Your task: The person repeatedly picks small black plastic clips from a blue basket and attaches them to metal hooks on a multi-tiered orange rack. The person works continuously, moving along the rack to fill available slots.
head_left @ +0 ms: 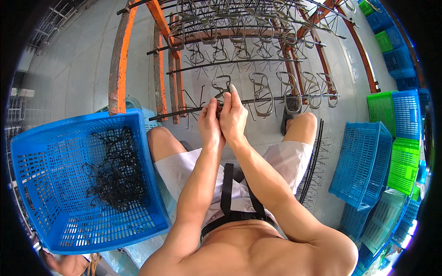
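Observation:
My left hand (pixel 210 123) and my right hand (pixel 233 116) are close together at the nearest black rod (pixel 184 112) of the rack. A dark grey, glasses-shaped frame (pixel 221 83) stands just beyond my fingertips, its lower end running down to them. My right fingers are closed at that end, and one fingertip wears a pale cover. The left fingers are bent inward beside them, and what lies between the hands is mostly hidden. Farther right along the same rod hang several similar grey frames (pixel 261 94), on thin hooks.
An orange metal rack (pixel 120 60) carries more rods full of frames. At my left, a large blue basket (pixel 50 152) holds a tangle of black frames (pixel 120 170). Blue baskets (pixel 357 163) and green baskets (pixel 404 165) are stacked at right. Hooked rods (pixel 311 163) lie beside my right leg.

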Tool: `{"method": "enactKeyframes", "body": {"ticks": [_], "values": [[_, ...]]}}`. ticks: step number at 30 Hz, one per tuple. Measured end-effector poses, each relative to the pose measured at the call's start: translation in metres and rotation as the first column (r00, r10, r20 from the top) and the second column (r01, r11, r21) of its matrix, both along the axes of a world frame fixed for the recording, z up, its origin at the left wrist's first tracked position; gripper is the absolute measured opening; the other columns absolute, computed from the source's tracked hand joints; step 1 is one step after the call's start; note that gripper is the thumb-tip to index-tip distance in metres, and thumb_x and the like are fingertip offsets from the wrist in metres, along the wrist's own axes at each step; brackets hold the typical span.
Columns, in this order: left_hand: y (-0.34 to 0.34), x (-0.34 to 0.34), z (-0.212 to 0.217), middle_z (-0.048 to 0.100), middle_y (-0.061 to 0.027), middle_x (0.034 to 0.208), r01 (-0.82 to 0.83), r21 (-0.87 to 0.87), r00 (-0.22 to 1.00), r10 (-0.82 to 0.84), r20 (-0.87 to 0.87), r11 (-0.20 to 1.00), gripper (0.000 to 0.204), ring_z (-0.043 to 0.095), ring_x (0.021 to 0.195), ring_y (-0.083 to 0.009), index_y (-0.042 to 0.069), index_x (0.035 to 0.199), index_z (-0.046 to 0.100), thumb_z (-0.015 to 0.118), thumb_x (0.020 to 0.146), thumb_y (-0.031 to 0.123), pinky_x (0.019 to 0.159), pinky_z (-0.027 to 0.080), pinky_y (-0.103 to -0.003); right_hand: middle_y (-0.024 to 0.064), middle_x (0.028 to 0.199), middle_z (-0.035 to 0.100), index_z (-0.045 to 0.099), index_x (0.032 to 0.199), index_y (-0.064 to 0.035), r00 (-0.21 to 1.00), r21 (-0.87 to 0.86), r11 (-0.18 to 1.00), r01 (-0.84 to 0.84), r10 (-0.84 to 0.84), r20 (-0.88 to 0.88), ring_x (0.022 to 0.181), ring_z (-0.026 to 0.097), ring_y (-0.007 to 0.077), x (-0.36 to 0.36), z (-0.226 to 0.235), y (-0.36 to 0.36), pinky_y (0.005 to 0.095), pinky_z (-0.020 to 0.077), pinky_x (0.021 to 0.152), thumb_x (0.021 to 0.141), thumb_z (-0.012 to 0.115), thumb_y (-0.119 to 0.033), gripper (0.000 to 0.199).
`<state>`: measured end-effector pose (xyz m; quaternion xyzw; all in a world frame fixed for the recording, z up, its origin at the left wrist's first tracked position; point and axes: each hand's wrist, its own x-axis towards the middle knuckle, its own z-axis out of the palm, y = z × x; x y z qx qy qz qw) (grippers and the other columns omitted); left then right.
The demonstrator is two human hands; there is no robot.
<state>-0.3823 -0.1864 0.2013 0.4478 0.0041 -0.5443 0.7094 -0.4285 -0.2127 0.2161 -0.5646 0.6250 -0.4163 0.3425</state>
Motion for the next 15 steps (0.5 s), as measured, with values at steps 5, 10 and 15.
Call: {"method": "enactKeyframes", "body": {"ticks": [5, 10, 15], "values": [[-0.011, 0.008, -0.005, 0.05, 0.0016, 0.067, 0.038, 0.064, 0.995, -0.032, -0.093, 0.997, 0.017, 0.046, 0.058, -0.0081, 0.009, 0.077, 0.054, 0.062, 0.086, 0.021, 0.052, 0.037, -0.022, 0.0166, 0.058, 0.057, 0.052, 0.121, 0.0006, 1.0, 0.088, 0.996, -0.026, 0.026, 0.003, 0.049, 0.059, 0.0281, -0.008, 0.012, -0.006, 0.0375, 0.0452, 0.047, 0.094, 0.046, -0.025, 0.037], [-0.012, 0.009, -0.001, 0.045, 0.003, 0.059, 0.084, 0.117, 0.994, -0.075, -0.076, 0.99, 0.021, 0.043, 0.052, -0.0089, 0.014, 0.068, 0.053, 0.06, 0.084, 0.024, 0.047, 0.035, -0.024, 0.0147, 0.058, 0.057, 0.057, 0.118, -0.0061, 0.996, 0.026, 1.0, -0.007, 0.009, -0.092, 0.047, 0.055, 0.02, -0.006, -0.006, -0.004, 0.0339, 0.0441, 0.046, 0.093, 0.048, -0.025, 0.032], [-0.012, -0.005, -0.026, 0.054, -0.0017, 0.066, -0.009, 0.043, 0.953, -0.004, 0.302, 0.999, 0.027, 0.05, 0.058, -0.0105, 0.004, 0.073, 0.057, 0.061, 0.084, 0.027, 0.051, 0.04, -0.028, 0.0127, 0.061, 0.059, 0.059, 0.114, -0.0069, 0.971, -0.048, 0.998, -0.05, 0.037, -0.236, 0.05, 0.053, 0.0144, -0.01, -0.004, -0.004, 0.0345, 0.0439, 0.047, 0.092, 0.05, -0.028, 0.032]]}}
